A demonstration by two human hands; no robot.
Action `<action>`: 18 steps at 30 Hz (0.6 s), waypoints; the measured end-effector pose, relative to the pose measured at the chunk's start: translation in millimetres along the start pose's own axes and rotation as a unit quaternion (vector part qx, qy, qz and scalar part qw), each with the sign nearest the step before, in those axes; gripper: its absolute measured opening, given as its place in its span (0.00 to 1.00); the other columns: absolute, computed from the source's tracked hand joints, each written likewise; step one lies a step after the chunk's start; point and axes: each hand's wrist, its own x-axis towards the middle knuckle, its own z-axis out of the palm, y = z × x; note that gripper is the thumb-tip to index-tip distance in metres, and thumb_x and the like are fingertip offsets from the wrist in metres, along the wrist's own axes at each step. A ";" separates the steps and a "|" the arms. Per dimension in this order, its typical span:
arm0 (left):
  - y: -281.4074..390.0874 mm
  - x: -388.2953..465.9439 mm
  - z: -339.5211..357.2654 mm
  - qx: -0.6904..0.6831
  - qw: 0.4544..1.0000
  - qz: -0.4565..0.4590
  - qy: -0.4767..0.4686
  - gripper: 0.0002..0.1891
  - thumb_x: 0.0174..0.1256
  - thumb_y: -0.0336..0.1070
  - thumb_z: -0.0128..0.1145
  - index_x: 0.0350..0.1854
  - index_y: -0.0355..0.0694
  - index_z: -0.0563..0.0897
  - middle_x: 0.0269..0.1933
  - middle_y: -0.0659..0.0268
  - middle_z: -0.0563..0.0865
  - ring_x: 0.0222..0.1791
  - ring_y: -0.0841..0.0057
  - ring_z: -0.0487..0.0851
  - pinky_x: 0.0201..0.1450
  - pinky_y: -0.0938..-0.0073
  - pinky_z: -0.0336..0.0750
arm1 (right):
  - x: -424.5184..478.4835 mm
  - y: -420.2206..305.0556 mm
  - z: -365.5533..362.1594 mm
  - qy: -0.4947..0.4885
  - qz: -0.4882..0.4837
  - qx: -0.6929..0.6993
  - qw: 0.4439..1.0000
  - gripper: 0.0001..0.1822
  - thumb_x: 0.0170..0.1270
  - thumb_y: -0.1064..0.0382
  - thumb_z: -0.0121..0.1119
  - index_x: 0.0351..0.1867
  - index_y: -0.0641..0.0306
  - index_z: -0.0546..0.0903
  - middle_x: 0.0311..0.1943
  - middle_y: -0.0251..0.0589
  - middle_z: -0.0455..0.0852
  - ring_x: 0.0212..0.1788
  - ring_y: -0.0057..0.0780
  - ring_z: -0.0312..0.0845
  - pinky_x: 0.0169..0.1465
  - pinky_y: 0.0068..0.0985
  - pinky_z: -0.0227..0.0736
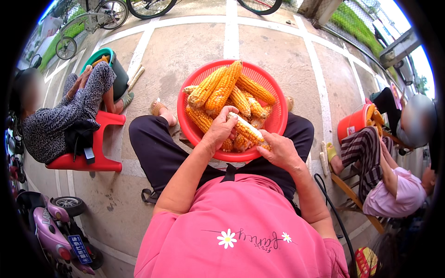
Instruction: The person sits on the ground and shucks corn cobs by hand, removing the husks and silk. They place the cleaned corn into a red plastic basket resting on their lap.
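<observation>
Both my hands hold one partly shelled ear of corn (247, 130) above a red plastic basket (186, 114) between my knees. The upper side of this ear shows bare white cob, while yellow kernels remain along its lower side. My left hand (222, 127) grips its upper left end, thumb on the bare part. My right hand (278, 147) is closed round the lower right end, with the fingers partly hidden. Several whole ears of dried yellow corn (224, 87) lie heaped in the basket, and a few at the near side look partly stripped.
A person on a red plastic stool (104, 142) sits at left by a green bucket (120, 69) of corn. People sit at right near a red bucket (351, 123). Bare cobs (136, 77) lie on the paving. A pink scooter (52, 222) stands lower left; a black cable (333, 208) runs at right.
</observation>
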 end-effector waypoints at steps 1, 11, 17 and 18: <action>0.4 -0.4 0.1 0.004 1.000 0.000 -0.001 0.09 0.75 0.35 0.48 0.54 0.48 0.72 0.35 0.73 0.75 0.28 0.89 0.73 0.27 0.87 0.72 | 0.1 1.1 0.8 0.000 -0.003 0.003 1.000 0.28 0.61 0.49 0.62 0.60 0.61 0.74 0.37 0.50 0.84 0.41 0.49 0.83 0.43 0.40 0.78; 3.1 -4.8 -1.5 -0.030 0.999 -0.014 -0.028 0.16 0.74 0.31 0.47 0.62 0.49 0.70 0.39 0.72 0.75 0.31 0.87 0.74 0.33 0.86 0.76 | -0.2 4.4 0.0 -0.008 -0.006 0.050 0.999 0.25 0.62 0.51 0.62 0.57 0.61 0.75 0.38 0.50 0.85 0.43 0.48 0.83 0.45 0.39 0.78; 7.9 -4.9 -6.8 -0.097 0.993 -0.033 -0.065 0.22 0.71 0.31 0.51 0.67 0.47 0.67 0.42 0.68 0.76 0.34 0.85 0.77 0.36 0.82 0.79 | -1.0 1.4 -5.0 -0.011 0.004 0.105 0.994 0.21 0.61 0.53 0.62 0.53 0.60 0.77 0.36 0.50 0.86 0.43 0.48 0.83 0.45 0.39 0.77; 9.1 -4.8 -6.8 -0.104 0.991 -0.036 -0.070 0.23 0.71 0.31 0.52 0.67 0.47 0.67 0.42 0.68 0.77 0.34 0.84 0.77 0.36 0.81 0.80 | -1.1 1.4 -5.1 -0.009 0.006 0.108 0.994 0.21 0.61 0.53 0.62 0.52 0.59 0.77 0.36 0.50 0.86 0.43 0.48 0.83 0.45 0.39 0.77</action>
